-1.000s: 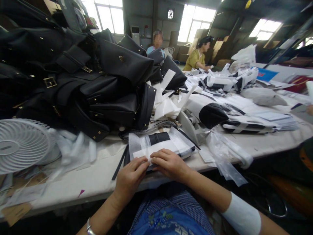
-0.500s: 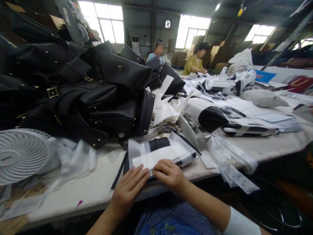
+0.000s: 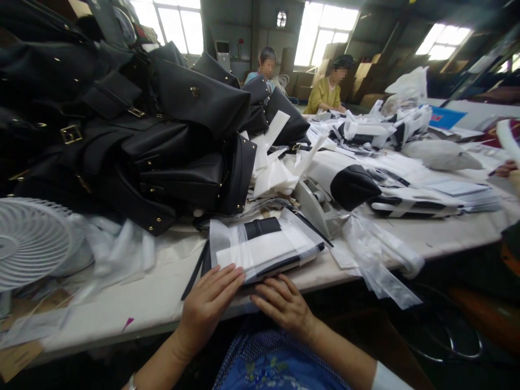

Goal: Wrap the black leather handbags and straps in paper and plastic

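Observation:
In front of me at the table's near edge lies a black bag (image 3: 268,246), flat and partly covered by white sheets and clear wrapping. My left hand (image 3: 213,295) rests with its fingers stretched on the bag's left front corner. Just off the bag's front edge, my right hand (image 3: 284,306) has its fingers spread and holds nothing. A black strap sticks out beyond the bag's left side. Behind the bag's right end stands a grey tape dispenser (image 3: 314,208).
A large heap of black bags (image 3: 182,135) with gold buckles fills the back left. A white fan (image 3: 32,244) stands at the left edge. Crumpled clear plastic (image 3: 377,254) hangs over the front edge on the right. Two people work across the table; another person's hand (image 3: 506,169) shows far right.
My right hand has drawn back from the bag's front edge, and its fingers have spread. My left hand still lies on the corner. The view has tilted slightly downward.

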